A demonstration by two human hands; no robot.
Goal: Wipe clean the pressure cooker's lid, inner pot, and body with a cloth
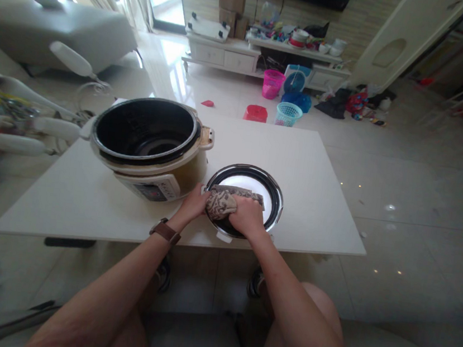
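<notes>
A round metal lid with a dark rim lies flat on the white table, close to the front edge. My right hand is closed on a patterned brown cloth pressed onto the lid's inner face. My left hand grips the lid's left rim, touching the cloth too; a brown watch strap sits on that wrist. An open rice cooker with a dark inner pot stands just left of the lid.
White handles and cables clutter the table's left side. Beyond the table, pink, red and blue plastic baskets sit on the glossy floor before a white TV cabinet. A grey sofa stands far left. My knees are under the front edge.
</notes>
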